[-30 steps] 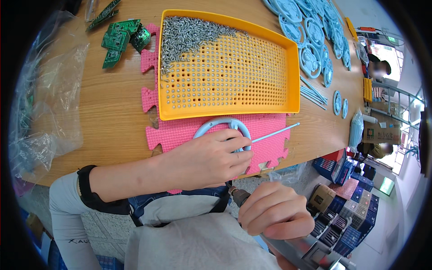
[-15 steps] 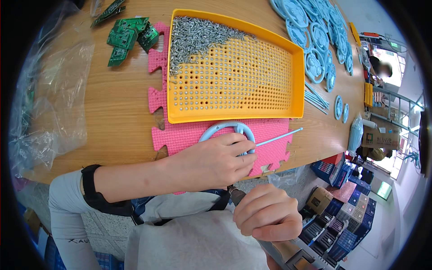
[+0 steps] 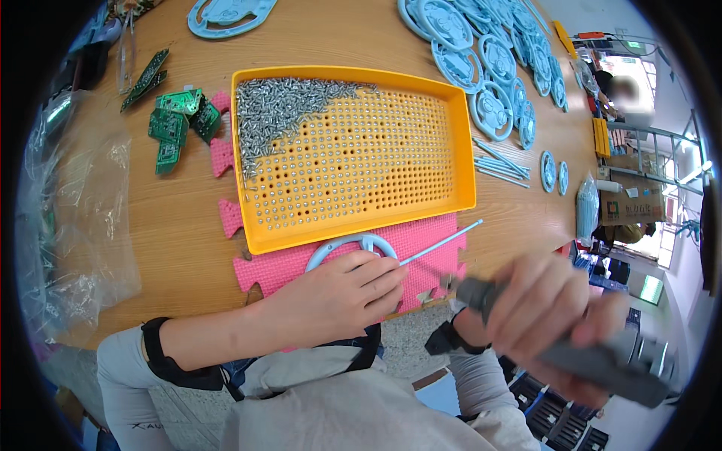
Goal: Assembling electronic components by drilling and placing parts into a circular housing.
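My left hand [image 3: 342, 297] lies closed over a light blue plastic wheel-shaped part [image 3: 342, 244], holding it on the pink foam mat [image 3: 432, 225]. A thin blue rod [image 3: 444, 241] sticks out to the right from beside its fingers; how it meets the wheel part is hidden. At the right, my right hand [image 3: 541, 308] grips a grey electric screwdriver [image 3: 613, 368], its tip toward the left hand. Both are smeared by motion. Just beyond the wheel part stands a yellow tray [image 3: 361, 234] of holes, many filled with screws [image 3: 271, 109], and more screws heaped in its far left corner.
Green circuit boards [image 3: 169, 128] and a clear plastic bag [image 3: 90, 225] lie at the left. Many blue wheel parts [image 3: 492, 109] are piled at the far right, near several blue rods [image 3: 500, 167]. Another blue piece [image 3: 229, 15] rests at the far edge. A person [image 3: 620, 90] is in the background.
My right hand has lifted the screwdriver from near my body up and to the right, swinging its tip toward the mat. My left hand still holds the wheel part. The view has shifted.
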A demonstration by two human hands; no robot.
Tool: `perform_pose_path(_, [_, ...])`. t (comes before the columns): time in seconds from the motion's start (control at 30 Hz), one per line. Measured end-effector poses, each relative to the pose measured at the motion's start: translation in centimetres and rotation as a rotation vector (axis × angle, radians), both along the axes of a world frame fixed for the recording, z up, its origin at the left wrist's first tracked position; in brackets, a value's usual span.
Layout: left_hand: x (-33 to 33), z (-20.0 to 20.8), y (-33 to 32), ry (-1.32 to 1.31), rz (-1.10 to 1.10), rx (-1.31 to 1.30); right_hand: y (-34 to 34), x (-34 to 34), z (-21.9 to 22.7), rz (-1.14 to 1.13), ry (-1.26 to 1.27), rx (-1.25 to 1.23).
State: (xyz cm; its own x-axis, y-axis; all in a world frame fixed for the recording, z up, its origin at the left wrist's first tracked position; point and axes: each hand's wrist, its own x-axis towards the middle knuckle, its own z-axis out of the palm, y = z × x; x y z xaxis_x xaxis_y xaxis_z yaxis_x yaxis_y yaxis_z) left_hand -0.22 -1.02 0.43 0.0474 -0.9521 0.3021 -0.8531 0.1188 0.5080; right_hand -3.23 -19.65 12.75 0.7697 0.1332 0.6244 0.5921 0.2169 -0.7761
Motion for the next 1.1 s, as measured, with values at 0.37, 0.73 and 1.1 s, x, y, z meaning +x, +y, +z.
perform_pose_path(0.37, [0.1,0.0,0.4,-0.080,0.050,0.037,-0.1,7.2,-6.8,-0.155,-0.115,0.029])
perform_pose_path(0.73, [0.4,0.8,0.5,0.082,0.061,0.037,0.2,6.2,-6.6,-0.250,0.050,-0.108])
perform_pose_path(1.1, [-0.2,2.8,-0.4,0.214,0.224,0.168,1.0,5.0,-4.3,-0.422,0.350,-0.383])
